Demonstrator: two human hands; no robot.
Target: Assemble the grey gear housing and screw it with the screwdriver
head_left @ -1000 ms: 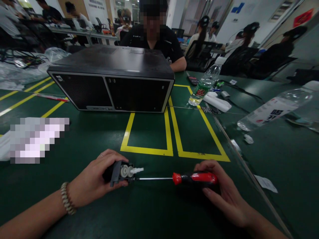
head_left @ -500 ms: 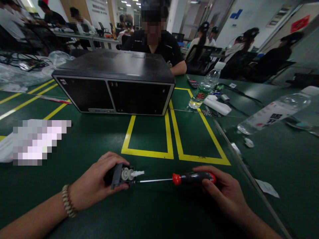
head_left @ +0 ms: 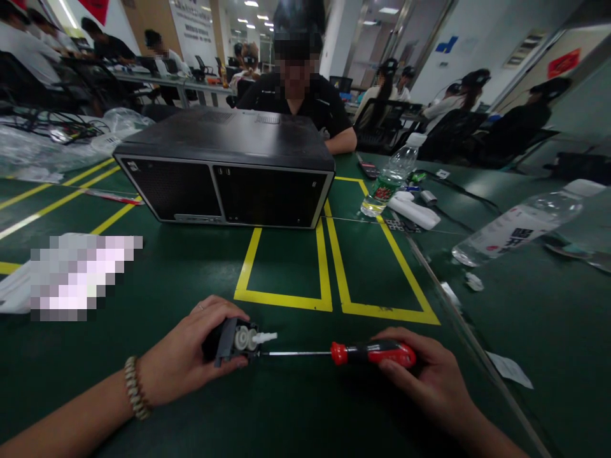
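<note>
My left hand (head_left: 184,353) is closed around a small black part (head_left: 237,340) with white round fittings and a white nozzle, holding it down on the green table (head_left: 286,413). My right hand (head_left: 429,378) grips the red and black handle of a screwdriver (head_left: 372,352). Its thin metal shaft lies level and its tip meets the right side of the black part, just under the white nozzle. A beaded bracelet circles my left wrist.
A black computer case (head_left: 224,172) lies on its side behind yellow floor-tape rectangles (head_left: 329,267). Two plastic water bottles (head_left: 391,175) (head_left: 520,222) and a white object (head_left: 413,213) lie to the right. A person in black sits across the table. Blurred white paper (head_left: 76,273) lies left.
The screwdriver handle has turned in my right hand, showing more red. Both hands stay in place on the part and tool; the view has tilted slightly.
</note>
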